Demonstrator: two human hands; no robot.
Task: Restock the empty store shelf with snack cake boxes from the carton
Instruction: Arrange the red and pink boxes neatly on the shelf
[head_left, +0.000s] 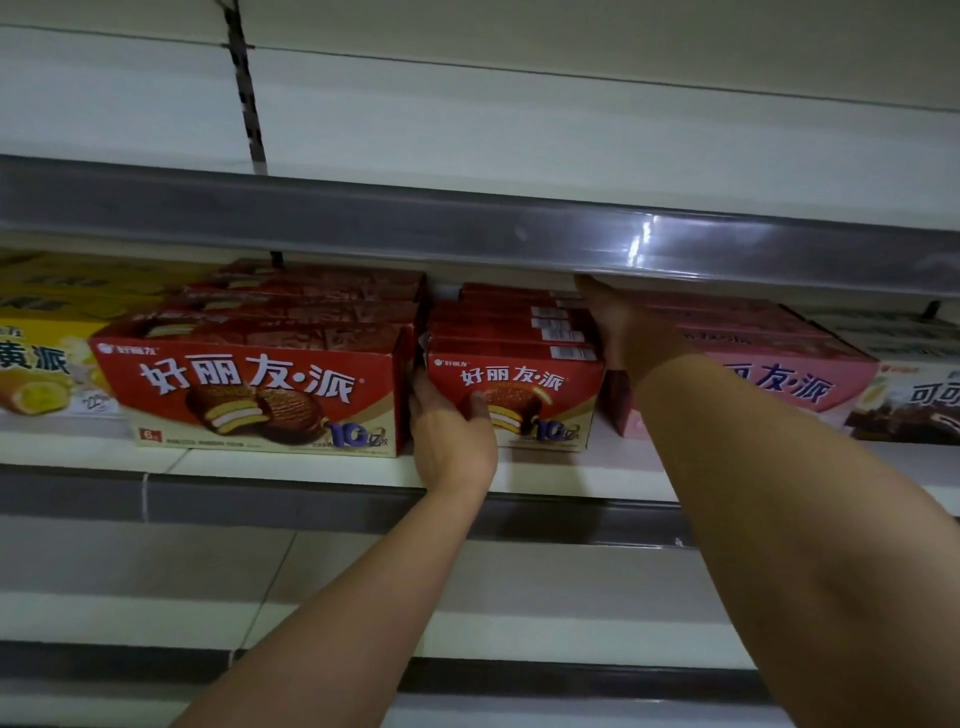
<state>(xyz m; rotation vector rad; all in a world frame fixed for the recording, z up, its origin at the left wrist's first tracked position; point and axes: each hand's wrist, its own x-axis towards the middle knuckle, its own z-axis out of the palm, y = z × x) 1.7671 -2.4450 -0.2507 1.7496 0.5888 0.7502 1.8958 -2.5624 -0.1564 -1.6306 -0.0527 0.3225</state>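
The person is reaching both arms onto the shelf (332, 467), where a row of small red snack cake boxes (514, 400) is standing front to back between a row of larger red boxes (260, 395) and a row of pink boxes (769, 374). The left hand (452, 441) is holding the front small box at its lower left corner, thumb lying across the face, fingers tucked into the gap beside the larger boxes. The right hand (623, 332) is lying against the right side of the small row; its grip cannot be told. Yellow boxes (47, 364) are sitting at the far left.
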